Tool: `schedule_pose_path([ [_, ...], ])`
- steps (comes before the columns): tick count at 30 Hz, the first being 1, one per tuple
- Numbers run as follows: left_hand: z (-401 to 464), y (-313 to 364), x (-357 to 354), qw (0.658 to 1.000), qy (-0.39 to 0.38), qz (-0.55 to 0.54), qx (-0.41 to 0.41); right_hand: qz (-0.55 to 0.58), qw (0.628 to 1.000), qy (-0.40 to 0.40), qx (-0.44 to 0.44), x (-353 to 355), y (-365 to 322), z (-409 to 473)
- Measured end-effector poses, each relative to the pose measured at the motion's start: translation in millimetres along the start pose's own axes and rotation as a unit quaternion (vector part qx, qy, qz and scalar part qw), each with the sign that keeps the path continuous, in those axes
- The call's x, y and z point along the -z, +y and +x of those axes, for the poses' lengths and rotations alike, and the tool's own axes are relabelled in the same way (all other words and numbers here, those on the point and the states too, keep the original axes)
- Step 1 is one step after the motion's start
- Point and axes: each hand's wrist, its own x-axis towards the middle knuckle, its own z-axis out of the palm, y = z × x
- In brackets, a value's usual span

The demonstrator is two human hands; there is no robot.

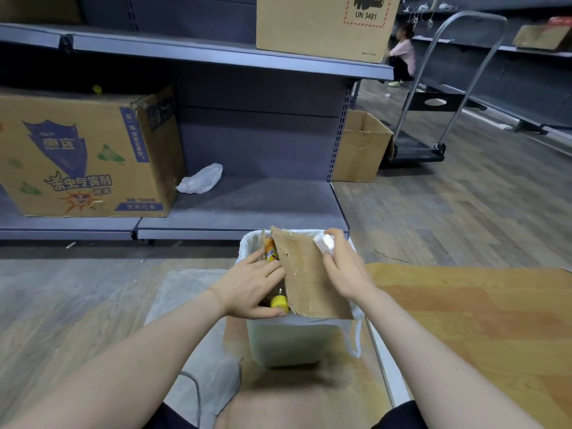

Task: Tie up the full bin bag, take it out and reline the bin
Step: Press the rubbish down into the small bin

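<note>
A small white bin (288, 342) stands on the floor in front of me, lined with a thin white bin bag (247, 243). A brown cardboard sheet (305, 274) and a bottle with a yellow cap (279, 301) fill it to the top. My left hand (252, 287) reaches into the bin's left side, fingers against the bottle and the cardboard's edge. At the bin's far right corner my right hand (342, 264) pinches a bunch of the white bag. A crumpled spare white bag (201, 180) lies on the bottom shelf behind the bin.
Grey metal shelving (216, 54) runs behind the bin, with a large printed carton (83, 153) at the left. An open cardboard box (360, 147) and a platform trolley (433, 119) stand at the right. Flat cardboard (479, 305) covers the floor on my right. A person crouches far back.
</note>
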Motion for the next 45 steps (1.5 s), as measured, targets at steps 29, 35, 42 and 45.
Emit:
schedule_pose_path([
  [29,39,27,15,0.99,-0.128,-0.06,0.025,-0.109,0.993,0.048,0.018,0,-2,4],
  [35,47,20,28,0.967,-0.187,-0.119,0.124,-0.054,0.991,0.122,-0.005,18,3,6],
  [42,51,-2,61,0.989,-0.114,0.022,-0.091,-0.027,0.992,0.12,-0.021,20,12,9],
  [45,56,0,65,0.99,-0.133,-0.033,-0.036,-0.035,0.994,0.103,-0.016,17,12,9],
])
